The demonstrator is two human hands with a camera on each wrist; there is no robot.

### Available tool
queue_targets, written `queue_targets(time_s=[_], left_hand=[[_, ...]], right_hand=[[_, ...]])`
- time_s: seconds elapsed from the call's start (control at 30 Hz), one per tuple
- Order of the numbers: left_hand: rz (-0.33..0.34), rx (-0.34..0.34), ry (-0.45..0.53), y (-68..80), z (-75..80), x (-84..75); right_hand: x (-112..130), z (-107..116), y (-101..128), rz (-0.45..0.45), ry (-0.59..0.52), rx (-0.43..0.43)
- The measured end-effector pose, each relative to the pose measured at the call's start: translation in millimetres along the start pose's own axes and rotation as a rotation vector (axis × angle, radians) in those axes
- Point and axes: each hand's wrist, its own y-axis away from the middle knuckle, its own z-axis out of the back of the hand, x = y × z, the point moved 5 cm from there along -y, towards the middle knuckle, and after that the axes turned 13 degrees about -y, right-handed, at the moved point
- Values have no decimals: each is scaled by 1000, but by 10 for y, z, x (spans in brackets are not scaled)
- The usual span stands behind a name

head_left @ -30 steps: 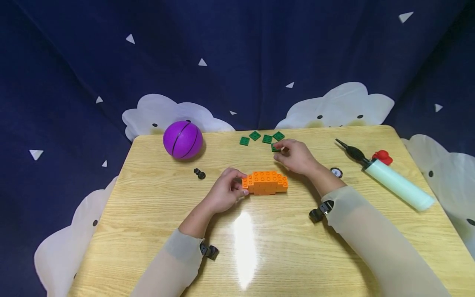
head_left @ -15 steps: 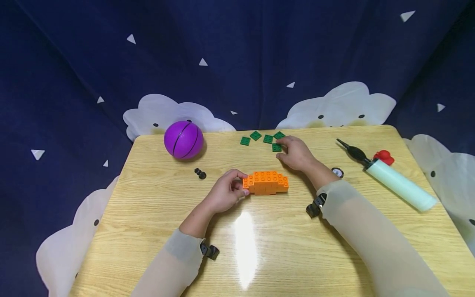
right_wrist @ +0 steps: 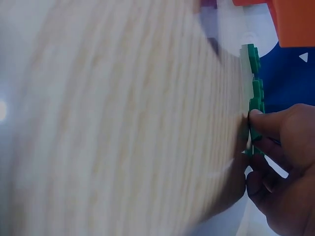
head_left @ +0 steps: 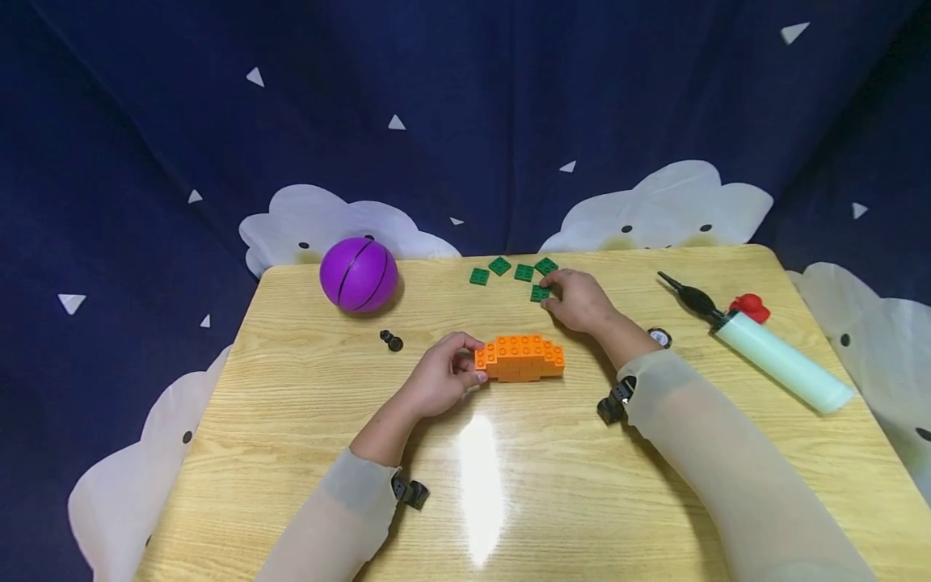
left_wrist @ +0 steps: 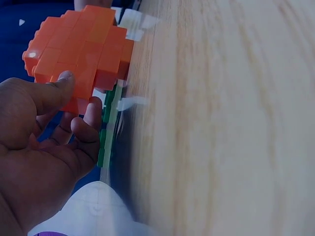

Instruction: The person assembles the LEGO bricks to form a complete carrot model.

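Observation:
In the head view my left hand (head_left: 445,377) holds the left end of a stepped orange block build (head_left: 520,358), standing on the table. The left wrist view shows the thumb on the face of the orange block build (left_wrist: 74,46) and the fingers behind it. Beyond the build, my right hand (head_left: 582,301) pinches a flat green building block (head_left: 539,293) at its right side. From the right wrist, the thumb is against that green building block (right_wrist: 255,123). Several more green blocks (head_left: 524,272) lie just behind and to the left of it.
A purple ball (head_left: 360,274) sits at the back left, with a small black chess-like piece (head_left: 391,340) in front. To the right are a hand pump (head_left: 778,360), a red object (head_left: 749,308) and a round chip (head_left: 659,337) beside my right forearm. A dark curtain (head_left: 465,97) hangs behind the table.
My right thumb and fingers have closed on the nearest green block, which has shifted slightly toward me. The left hand and the orange build stay in place.

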Motion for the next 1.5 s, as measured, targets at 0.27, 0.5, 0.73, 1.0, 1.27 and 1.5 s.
queue_targets(time_s=[0.27,0.5,0.73,1.0,1.27,1.5], left_hand=[[10,4,6,0,6,5],[16,2,2,7,11,8],[10,-3,3,9,10,13],[9,-1,3,7,0,16],[20,3,2,4,-4,7],[12,-1,4,6,-1,-10]], right_hand=[[35,50,100,25,-36,-19],[38,88,218,39,-63,-25],[34,118,364,58,-90,-37],[86,175,548,57,-145,-37],[206,230,744,122,-157,-22],[379,294,902,209,-155,-9]])
